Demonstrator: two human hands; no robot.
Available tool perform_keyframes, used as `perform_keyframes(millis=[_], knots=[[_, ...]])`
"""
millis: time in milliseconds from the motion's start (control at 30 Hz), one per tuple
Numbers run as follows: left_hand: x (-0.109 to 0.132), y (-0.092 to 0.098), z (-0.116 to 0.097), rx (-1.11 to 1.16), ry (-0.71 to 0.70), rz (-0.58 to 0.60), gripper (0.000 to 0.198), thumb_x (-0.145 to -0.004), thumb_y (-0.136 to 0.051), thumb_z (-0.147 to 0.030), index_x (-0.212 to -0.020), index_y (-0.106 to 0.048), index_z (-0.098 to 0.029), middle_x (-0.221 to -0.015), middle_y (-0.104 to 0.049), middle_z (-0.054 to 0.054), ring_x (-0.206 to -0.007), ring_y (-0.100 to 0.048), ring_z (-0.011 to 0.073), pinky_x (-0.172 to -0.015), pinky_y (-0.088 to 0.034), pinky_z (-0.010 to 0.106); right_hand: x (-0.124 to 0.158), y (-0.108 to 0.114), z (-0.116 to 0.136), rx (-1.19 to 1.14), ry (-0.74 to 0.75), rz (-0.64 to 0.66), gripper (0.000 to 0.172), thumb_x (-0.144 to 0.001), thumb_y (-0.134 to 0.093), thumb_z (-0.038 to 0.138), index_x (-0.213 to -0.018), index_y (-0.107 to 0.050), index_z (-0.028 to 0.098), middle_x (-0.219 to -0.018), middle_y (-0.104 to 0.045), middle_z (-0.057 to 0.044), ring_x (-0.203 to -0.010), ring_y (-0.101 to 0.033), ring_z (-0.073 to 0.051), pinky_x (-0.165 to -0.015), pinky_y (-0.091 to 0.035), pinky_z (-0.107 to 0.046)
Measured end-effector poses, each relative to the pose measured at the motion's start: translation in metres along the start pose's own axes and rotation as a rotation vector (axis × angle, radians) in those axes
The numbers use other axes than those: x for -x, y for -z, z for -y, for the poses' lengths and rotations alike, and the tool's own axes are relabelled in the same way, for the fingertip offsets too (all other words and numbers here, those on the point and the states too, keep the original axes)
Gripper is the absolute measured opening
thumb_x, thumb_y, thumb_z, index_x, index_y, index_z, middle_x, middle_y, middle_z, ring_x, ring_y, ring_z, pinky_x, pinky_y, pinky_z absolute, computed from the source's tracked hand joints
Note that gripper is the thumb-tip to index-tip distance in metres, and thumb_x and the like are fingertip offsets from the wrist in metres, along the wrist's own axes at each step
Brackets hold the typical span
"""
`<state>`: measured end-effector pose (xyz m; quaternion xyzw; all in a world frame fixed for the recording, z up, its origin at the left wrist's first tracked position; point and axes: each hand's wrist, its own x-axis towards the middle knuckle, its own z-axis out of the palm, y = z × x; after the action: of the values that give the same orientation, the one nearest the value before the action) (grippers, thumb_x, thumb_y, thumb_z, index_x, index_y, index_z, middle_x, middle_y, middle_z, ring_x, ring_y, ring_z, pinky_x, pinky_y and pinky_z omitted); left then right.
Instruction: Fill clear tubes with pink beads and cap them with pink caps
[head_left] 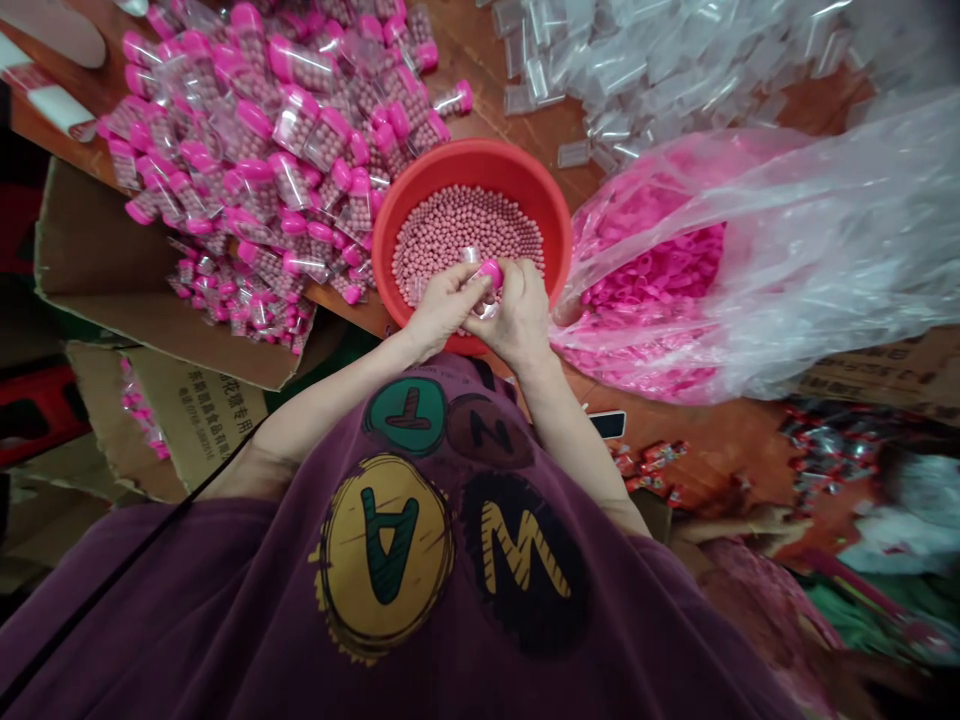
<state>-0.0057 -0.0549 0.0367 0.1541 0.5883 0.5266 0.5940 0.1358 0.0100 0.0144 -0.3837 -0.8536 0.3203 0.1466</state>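
Over the front rim of a red bowl my two hands meet. Between them is a small clear plastic bottle with a bright pink cap. My left hand pinches at it from the left, fingertips at the cap. My right hand is curled round it from the right, hiding part of the bottle. Small round pink balls fill much of the bowl. Among them lies another clear tube, close behind my fingers.
Filled pink-capped bottles are heaped at the left, spilling into a cardboard box. Clear tubes pile up at the back right. A plastic bag of pink caps lies right of the bowl, a phone nearer. Another person's arm shows at lower right.
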Motion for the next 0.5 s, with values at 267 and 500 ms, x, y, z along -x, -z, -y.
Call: perform_keyframes(millis=[267, 500], knots=[[-0.013, 0.003, 0.005, -0.161, 0.028, -0.076, 0.01, -0.101, -0.073, -0.02, -0.091, -0.075, -0.017, -0.074, -0.071, -0.001, -0.069, -0.063, 0.0104, -0.069, -0.054, 0.021, 0.005, -0.027, -0.006, -0.025, -0.068, 0.02, 0.061, -0.094, -0.08, 0.053, -0.138, -0.058, 0.017, -0.125, -0.065, -0.016, -0.119, -0.065, -0.036, -0.107, -0.061, -0.061], [-0.1, 0.091, -0.048, -0.341, 0.012, -0.274, 0.019, -0.108, -0.071, -0.033, -0.098, -0.068, -0.016, -0.082, -0.07, 0.0, -0.079, -0.07, 0.0133, -0.086, -0.059, 0.029, -0.039, -0.049, -0.077, -0.163, -0.237, 0.033, 0.043, -0.107, -0.062, 0.049, -0.138, -0.063, 0.02, -0.135, -0.067, -0.016, -0.112, -0.07, -0.031, -0.107, -0.062, -0.056]])
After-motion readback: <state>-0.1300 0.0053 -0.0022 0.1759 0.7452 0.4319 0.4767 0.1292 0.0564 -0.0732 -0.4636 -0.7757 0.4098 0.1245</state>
